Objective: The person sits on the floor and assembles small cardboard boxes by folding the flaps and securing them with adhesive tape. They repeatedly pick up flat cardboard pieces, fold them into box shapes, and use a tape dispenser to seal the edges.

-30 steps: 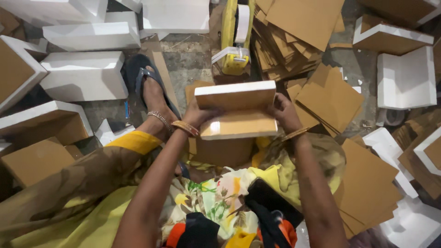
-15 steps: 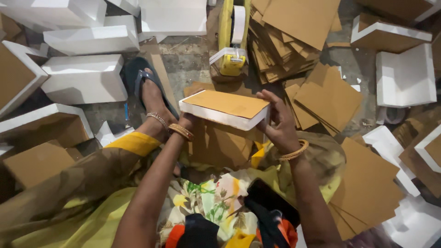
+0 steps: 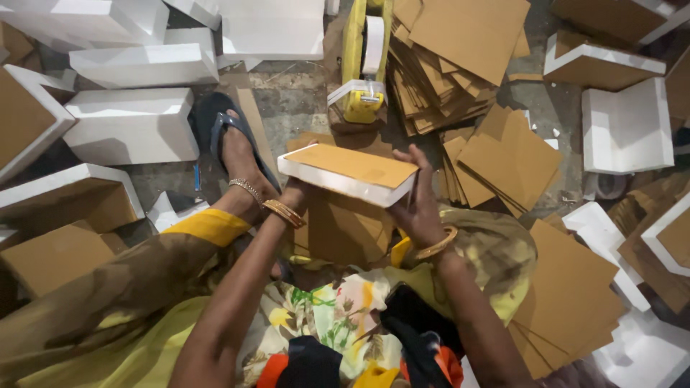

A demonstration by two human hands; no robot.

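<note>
Both my hands hold a flat rectangular box (image 3: 352, 167) with a brown cardboard top and white sides, lying level above my lap. My left hand (image 3: 296, 194) grips its near left end, mostly tucked under the box. My right hand (image 3: 415, 201) clasps the right end, fingers reaching up along the edge. Gold bangles circle both wrists. Under the box lies a brown cardboard sheet (image 3: 345, 230) on my knees.
A yellow tape dispenser (image 3: 363, 61) stands just beyond the box. A stack of brown cardboard sheets (image 3: 460, 65) lies to the right, more sheets (image 3: 568, 294) near my right knee. White boxes (image 3: 129, 126) pile at left and right (image 3: 625, 126). My sandalled foot (image 3: 237, 147) rests left.
The box was upright on its edge a second ago; I have tipped it flat, brown face up, and my right hand has slid to its right end.
</note>
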